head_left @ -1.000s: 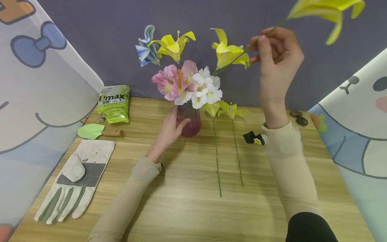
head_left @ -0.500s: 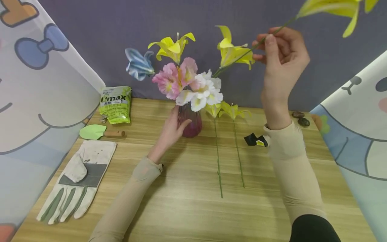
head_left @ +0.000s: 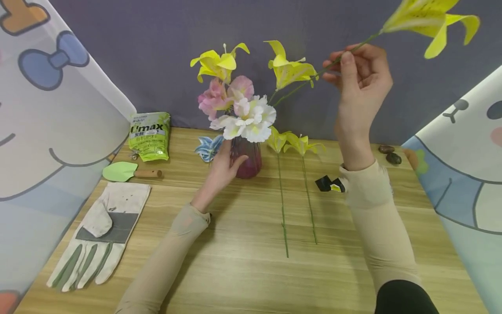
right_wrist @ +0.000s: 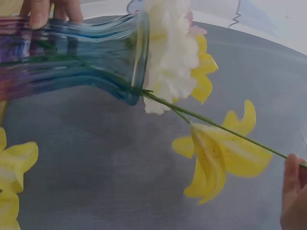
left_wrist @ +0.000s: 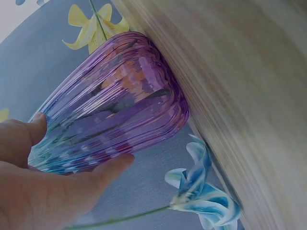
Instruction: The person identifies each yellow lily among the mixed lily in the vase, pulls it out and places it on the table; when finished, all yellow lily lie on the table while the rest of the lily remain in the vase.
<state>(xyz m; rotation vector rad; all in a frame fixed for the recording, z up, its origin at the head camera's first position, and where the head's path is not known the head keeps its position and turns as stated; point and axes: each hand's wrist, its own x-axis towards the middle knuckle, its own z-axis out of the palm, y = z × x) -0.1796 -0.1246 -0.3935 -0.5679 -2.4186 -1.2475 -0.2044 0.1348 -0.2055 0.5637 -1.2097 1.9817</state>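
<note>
My left hand (head_left: 224, 165) grips the ribbed glass vase (left_wrist: 115, 105), purple at its base and bluish toward the mouth. In it stand two yellow lilies (head_left: 218, 64), pink flowers (head_left: 213, 98) and a white ruffled flower (head_left: 252, 120). Up on the right, my right hand (head_left: 364, 76) pinches the green stem of another yellow lily (head_left: 421, 19), whose bloom points up and right. The right wrist view shows that stem (right_wrist: 225, 128) slanting into the vase mouth. A blue lily (head_left: 208, 147) hangs low left of the vase, close over the table, partly behind the left hand.
Two yellow lilies with long stems (head_left: 281, 205) lie right of the vase. Black scraps (head_left: 323, 183) and dark stones (head_left: 393, 157) lie farther right. At left are a green bag (head_left: 150, 136), a trowel (head_left: 120, 171) and a work glove (head_left: 98, 235). A grey wall (head_left: 157, 56) stands behind.
The blue lily has dropped from the upper left of the bouquet to beside the vase. The pink and white blooms have turned and shifted left. Both hands keep their holds.
</note>
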